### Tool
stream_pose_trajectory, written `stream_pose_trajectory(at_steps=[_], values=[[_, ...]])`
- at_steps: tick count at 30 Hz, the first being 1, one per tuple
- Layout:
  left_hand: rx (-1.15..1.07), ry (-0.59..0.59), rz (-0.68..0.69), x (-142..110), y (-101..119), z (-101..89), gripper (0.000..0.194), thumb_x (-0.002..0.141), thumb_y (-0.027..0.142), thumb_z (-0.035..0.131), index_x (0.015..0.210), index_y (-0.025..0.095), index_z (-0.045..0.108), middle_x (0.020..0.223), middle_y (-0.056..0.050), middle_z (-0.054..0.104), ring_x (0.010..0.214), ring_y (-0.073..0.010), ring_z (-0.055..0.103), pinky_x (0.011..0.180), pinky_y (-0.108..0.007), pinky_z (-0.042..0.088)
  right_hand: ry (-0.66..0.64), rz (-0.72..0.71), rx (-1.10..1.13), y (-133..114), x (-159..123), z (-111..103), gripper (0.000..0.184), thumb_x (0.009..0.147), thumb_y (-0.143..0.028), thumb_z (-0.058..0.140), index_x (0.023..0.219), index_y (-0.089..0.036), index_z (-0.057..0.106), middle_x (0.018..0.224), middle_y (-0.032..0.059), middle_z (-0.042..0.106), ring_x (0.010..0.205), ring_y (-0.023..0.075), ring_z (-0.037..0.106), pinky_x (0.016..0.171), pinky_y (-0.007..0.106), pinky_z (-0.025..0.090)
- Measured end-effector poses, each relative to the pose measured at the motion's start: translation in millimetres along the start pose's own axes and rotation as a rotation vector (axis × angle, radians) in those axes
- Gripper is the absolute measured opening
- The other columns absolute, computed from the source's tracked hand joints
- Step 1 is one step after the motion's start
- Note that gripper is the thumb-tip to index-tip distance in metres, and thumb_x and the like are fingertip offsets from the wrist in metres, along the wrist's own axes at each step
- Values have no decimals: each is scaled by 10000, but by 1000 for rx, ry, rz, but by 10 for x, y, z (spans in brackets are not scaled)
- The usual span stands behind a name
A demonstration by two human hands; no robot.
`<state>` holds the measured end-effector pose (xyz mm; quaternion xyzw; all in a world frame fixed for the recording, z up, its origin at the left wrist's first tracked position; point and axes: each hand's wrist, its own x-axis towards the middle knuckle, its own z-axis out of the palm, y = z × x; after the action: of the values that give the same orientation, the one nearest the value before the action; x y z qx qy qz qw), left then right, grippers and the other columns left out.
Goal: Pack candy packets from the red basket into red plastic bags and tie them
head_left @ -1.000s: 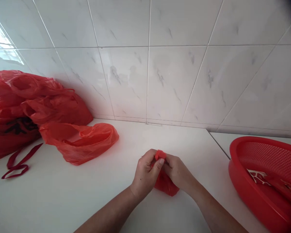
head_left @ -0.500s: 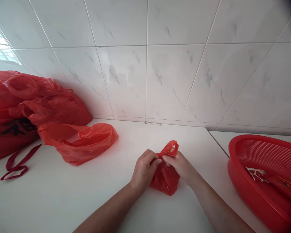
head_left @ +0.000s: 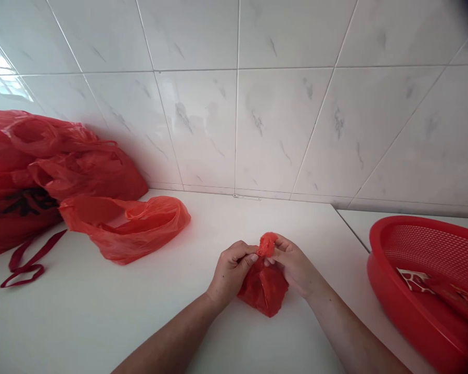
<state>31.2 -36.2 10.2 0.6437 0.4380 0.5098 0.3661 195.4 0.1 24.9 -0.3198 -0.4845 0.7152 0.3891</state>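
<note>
Between my two hands is a small red plastic bag (head_left: 265, 291), its top gathered and twisted and its full lower part bulging below my fingers. My left hand (head_left: 233, 270) pinches the gathered neck from the left, thumb against forefinger. From the right, my right hand (head_left: 294, 265) is closed on the upper end, where a crumpled tuft of plastic sticks up. What lies inside the bag is hidden. To the left, a loose orange-red plastic bag (head_left: 140, 244) rests on the white tabletop (head_left: 148, 322) with its mouth open.
Large red bags (head_left: 89, 176), one with black writing, stand at the far left against the tiled wall (head_left: 203, 119). A dark red strap (head_left: 27, 270) lies before them. On the right, a red plastic basket (head_left: 398, 306) holds patterned packets (head_left: 415, 280).
The loop at the top of the small bag has collapsed into a crumpled tuft. My right fingers have shifted up around it, while my left hand keeps its pinch.
</note>
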Motion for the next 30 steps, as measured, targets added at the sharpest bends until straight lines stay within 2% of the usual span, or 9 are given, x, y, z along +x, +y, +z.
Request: stream_pose_trajectory(at_steps=[5, 9, 11, 13, 16, 21, 25, 28, 30], values=[[394, 7, 266, -12, -66, 1, 294, 892, 155, 418, 908, 228, 701, 769, -29, 582, 690, -130, 532, 609, -244, 435, -46, 30, 43, -30, -8, 44, 269, 784, -320, 639, 645, -174, 462, 589, -44, 437, 573, 84, 388, 569, 222, 302], [641, 37, 422, -20, -89, -1, 315, 887, 131, 394, 825, 218, 690, 700, -16, 564, 638, -120, 490, 584, -244, 402, -37, 68, -87, -87, -49, 73, 256, 772, -333, 647, 679, -174, 470, 606, -45, 463, 541, 75, 386, 526, 219, 289], [551, 17, 343, -26, -76, 5, 262, 882, 146, 432, 801, 213, 672, 723, -7, 588, 655, -110, 511, 623, -238, 420, -30, 57, -189, -109, -68, 78, 211, 746, -280, 665, 714, -179, 483, 624, -47, 482, 563, 82, 414, 538, 221, 309], [404, -1, 179, -29, -48, 13, 177, 859, 158, 488, 862, 221, 653, 795, 2, 626, 709, -109, 549, 666, -230, 441, -44, 36, -269, -127, -85, 78, 184, 741, -237, 652, 741, -187, 475, 651, -50, 493, 590, 86, 429, 558, 223, 330], [286, -29, -17, -19, 6, 14, 206, 822, 144, 510, 953, 246, 632, 866, 21, 647, 764, -112, 575, 674, -221, 446, -96, 16, -362, -146, -102, 70, 144, 751, -203, 606, 769, -200, 464, 683, -52, 490, 627, 92, 440, 585, 228, 351], [397, -80, -44, 9, 50, 11, 185, 785, 112, 463, 722, 208, 609, 738, 33, 612, 681, -105, 535, 615, -221, 392, -78, -31, -566, -139, -91, 89, 97, 730, -148, 523, 782, -216, 477, 699, -52, 492, 648, 99, 431, 603, 232, 361], [433, -33, -84, 4, 27, 29, 148, 764, 140, 473, 638, 188, 535, 638, 40, 564, 591, -95, 483, 537, -212, 349, 83, -91, -745, -58, -57, 129, 99, 713, -168, 473, 782, -231, 506, 788, -28, 568, 702, 130, 504, 617, 252, 398], [397, -13, -100, -3, 15, 32, 118, 775, 181, 496, 663, 192, 530, 673, 37, 579, 611, -99, 500, 542, -209, 371, 240, -136, -896, 24, -30, 142, 100, 707, -180, 457, 753, -239, 524, 782, -21, 568, 712, 144, 516, 605, 260, 401], [391, -8, -81, -6, 12, 29, 83, 781, 187, 506, 707, 199, 542, 721, 33, 597, 636, -103, 515, 564, -213, 395, 271, -151, -934, 58, -16, 137, 116, 721, -181, 440, 746, -245, 533, 740, -26, 558, 694, 144, 510, 601, 263, 397]])
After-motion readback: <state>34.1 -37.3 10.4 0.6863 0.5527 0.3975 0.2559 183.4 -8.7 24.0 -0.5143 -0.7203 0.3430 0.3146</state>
